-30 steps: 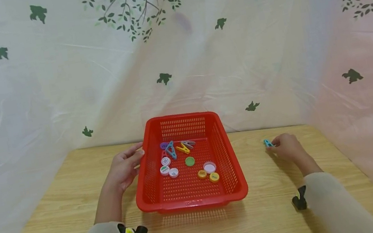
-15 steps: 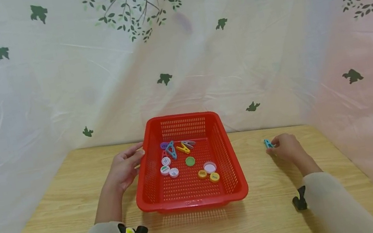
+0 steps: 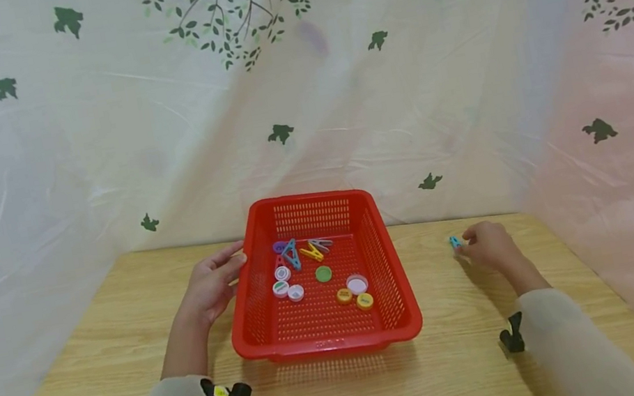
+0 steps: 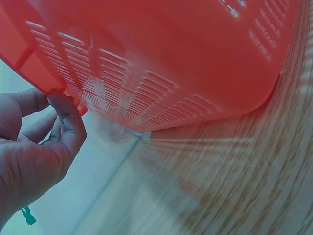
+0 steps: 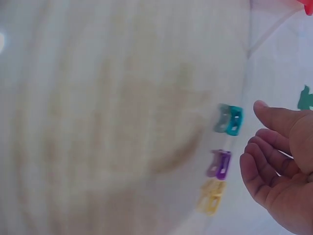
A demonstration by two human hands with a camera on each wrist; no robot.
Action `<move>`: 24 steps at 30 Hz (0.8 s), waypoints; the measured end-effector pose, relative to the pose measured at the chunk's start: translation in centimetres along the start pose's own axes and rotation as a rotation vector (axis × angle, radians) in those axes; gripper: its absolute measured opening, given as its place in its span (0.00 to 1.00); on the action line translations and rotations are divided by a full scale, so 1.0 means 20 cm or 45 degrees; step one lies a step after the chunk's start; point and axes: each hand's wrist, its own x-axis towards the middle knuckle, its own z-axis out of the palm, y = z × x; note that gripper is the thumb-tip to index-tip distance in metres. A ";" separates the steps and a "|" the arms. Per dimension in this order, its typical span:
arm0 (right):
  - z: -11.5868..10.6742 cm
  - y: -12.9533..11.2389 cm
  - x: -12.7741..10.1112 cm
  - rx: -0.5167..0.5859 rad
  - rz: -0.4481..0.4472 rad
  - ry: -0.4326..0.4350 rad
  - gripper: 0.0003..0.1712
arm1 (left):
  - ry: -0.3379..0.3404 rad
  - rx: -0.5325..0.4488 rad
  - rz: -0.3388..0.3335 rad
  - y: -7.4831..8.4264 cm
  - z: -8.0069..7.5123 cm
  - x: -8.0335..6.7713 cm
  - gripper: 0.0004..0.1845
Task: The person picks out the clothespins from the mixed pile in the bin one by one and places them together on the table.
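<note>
The left hand (image 3: 211, 289) pinches the basket (image 3: 330, 346) by its left rim, presumably to steady it. The right hand (image 3: 489, 245), thumb and fingers parted, empty, hovers beside the teal clip (image 5: 234, 121) toward the surface's (image 3: 100, 378) back right corner; a purple clip (image 5: 223, 165) and yellow clip (image 5: 213, 197) line up with it, perhaps for easy reach.

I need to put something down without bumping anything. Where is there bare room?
The table is bare left of the left hand, in front of the red basket, and between the basket and the teal clip. It is crowded by the right hand, where that clip, a purple clip and a yellow clip lie in a row. So is the basket's far left.
</note>
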 end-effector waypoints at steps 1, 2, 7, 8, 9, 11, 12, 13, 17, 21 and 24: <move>-0.01 -0.01 0.01 -0.001 -0.015 0.006 0.27 | 0.007 -0.003 -0.001 0.00 0.00 0.00 0.30; -0.03 -0.02 0.02 -0.006 -0.032 0.012 0.27 | 0.005 -0.001 0.000 0.00 0.00 0.00 0.30; -0.12 -0.10 0.05 0.005 -0.086 0.039 0.28 | 0.019 -0.006 -0.018 0.01 0.01 0.00 0.29; -0.14 -0.13 0.06 0.000 -0.094 0.047 0.28 | 0.017 -0.005 -0.021 0.01 0.01 0.00 0.29; -0.16 -0.15 0.07 -0.005 -0.103 0.057 0.27 | 0.023 -0.009 -0.025 0.00 0.01 0.00 0.29; -0.20 -0.20 0.10 -0.016 -0.115 0.071 0.27 | 0.016 -0.008 -0.024 0.00 0.01 0.00 0.29; -0.21 -0.23 0.11 -0.030 -0.127 0.085 0.26 | 0.013 -0.008 -0.021 0.00 0.01 0.00 0.29; -0.23 -0.26 0.12 -0.047 -0.138 0.097 0.26 | 0.013 -0.008 -0.019 0.00 0.01 -0.01 0.29; -0.28 -0.38 0.17 -0.074 -0.198 0.120 0.24 | 0.013 -0.005 -0.012 0.00 0.01 -0.01 0.29; -0.32 -0.51 0.21 -0.071 -0.249 0.125 0.19 | 0.017 -0.002 -0.011 -0.01 0.01 -0.01 0.29; -0.33 -0.60 0.23 -0.051 -0.263 0.118 0.19 | 0.017 0.001 -0.013 0.00 0.01 -0.01 0.29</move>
